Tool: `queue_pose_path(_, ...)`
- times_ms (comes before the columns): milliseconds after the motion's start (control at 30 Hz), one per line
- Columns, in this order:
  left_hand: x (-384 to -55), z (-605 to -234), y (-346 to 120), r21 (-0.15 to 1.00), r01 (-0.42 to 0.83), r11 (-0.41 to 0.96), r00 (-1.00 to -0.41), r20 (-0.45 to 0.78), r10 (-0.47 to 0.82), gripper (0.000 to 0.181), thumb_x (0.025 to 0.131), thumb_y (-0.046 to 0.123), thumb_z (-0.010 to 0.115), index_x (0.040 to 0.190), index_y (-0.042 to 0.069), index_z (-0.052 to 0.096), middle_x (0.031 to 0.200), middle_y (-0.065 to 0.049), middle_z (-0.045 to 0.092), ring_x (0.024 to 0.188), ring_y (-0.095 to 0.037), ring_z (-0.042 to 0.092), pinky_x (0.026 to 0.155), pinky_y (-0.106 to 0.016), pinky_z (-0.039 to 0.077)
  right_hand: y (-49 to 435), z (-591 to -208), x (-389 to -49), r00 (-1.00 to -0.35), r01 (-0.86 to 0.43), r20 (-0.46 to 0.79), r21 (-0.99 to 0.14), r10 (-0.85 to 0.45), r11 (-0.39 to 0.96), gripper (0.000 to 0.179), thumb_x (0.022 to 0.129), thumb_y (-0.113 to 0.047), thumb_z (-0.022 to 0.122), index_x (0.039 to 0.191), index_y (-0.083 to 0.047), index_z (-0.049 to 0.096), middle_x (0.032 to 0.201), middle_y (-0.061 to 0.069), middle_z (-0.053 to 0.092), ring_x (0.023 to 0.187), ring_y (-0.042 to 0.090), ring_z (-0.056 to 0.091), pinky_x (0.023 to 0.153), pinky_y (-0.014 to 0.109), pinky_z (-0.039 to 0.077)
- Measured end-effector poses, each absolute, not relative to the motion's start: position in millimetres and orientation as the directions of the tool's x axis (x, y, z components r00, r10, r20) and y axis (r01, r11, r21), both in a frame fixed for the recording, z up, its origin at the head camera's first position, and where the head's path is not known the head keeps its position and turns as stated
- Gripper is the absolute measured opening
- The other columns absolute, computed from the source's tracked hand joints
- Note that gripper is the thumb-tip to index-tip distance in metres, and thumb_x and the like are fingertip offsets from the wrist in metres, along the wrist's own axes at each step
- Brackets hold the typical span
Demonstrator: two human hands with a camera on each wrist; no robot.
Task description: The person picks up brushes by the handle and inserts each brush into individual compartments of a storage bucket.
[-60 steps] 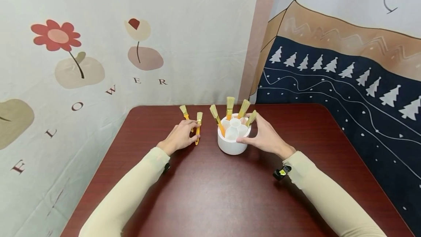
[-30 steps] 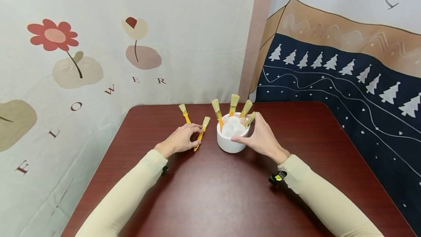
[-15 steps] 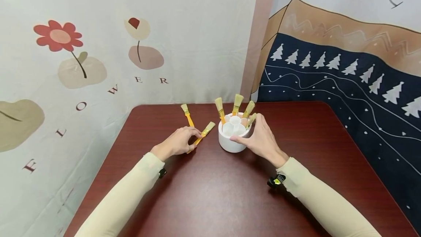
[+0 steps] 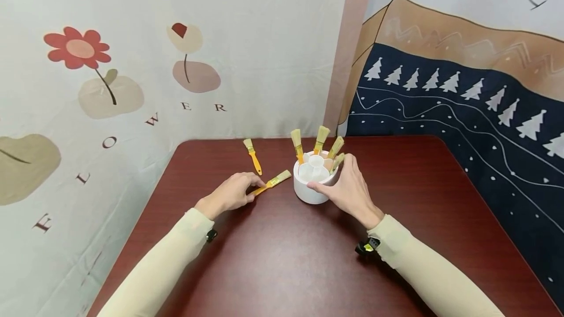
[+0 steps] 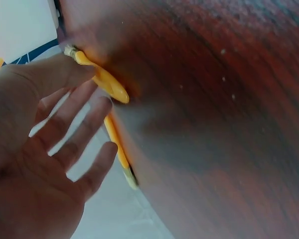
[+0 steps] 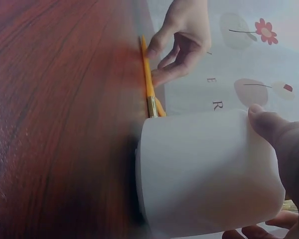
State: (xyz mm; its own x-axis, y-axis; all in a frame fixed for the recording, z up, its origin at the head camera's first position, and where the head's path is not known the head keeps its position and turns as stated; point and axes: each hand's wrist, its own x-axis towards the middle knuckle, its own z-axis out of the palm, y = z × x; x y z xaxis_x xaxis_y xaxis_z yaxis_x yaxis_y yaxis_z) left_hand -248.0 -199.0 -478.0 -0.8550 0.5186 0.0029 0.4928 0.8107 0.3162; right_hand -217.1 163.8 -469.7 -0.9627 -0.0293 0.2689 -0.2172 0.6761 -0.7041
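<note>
My left hand (image 4: 233, 192) pinches the yellow handle of a paintbrush (image 4: 279, 178) between thumb and fingers, low over the table. Its pale bristles point right, toward a round white pot. In the left wrist view the thumb lies along that brush's handle (image 5: 112, 85), while the other fingers are spread. A second yellow paintbrush (image 4: 254, 157) lies farther back, bristles toward the wall. My right hand (image 4: 352, 190) grips the white pot (image 4: 308, 192) by its right side, thumb at the near rim. Several paintbrushes (image 4: 322, 136) stand bristles up around the pot's petal-shaped compartments.
The dark red wooden table (image 4: 273, 258) ends at a wall hanging with printed flowers (image 4: 78, 49) at the back and left. On the right hangs a dark blue sheet with white trees (image 4: 432, 79). A black band (image 4: 367, 246) sits at the right wrist.
The paintbrush in my left hand has turned from pointing away to pointing right, toward the pot. My left hand has drawn slightly back and left. The right hand still holds the pot.
</note>
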Motion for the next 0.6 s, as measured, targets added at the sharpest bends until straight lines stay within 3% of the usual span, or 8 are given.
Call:
queue_pose_path(267,-250.8,-487.0,-181.0,0.306,0.464,0.831,-0.885,0.118,0.45,0.03,0.107,0.024,0.087,0.132,0.009,0.083,0.119,-0.007,0.082,0.11,-0.027,0.079,0.1,-0.05,0.068,157.7,-472.4,-213.6,-0.959,-0.194,0.283,-0.691,0.013,0.697,0.101,0.079,-0.069,0.102,0.137,-0.008,0.048,0.126,0.013,0.056,0.111,0.033,0.067,0.092,0.045,0.057)
queue_pose_path(600,-261.8,-486.5,-157.7,0.273,0.358,0.893,-0.934,0.084,0.348,0.027,0.104,0.031,0.09,0.123,0.012,0.085,0.112,-0.007,0.08,0.107,-0.028,0.076,0.089,-0.049,0.068,149.3,-471.3,-212.8,-0.956,-0.14,0.284,-0.655,0.07,0.742,0.102,0.076,-0.075,0.1,0.133,-0.008,0.048,0.123,0.014,0.057,0.101,0.041,0.069,0.088,0.052,0.057)
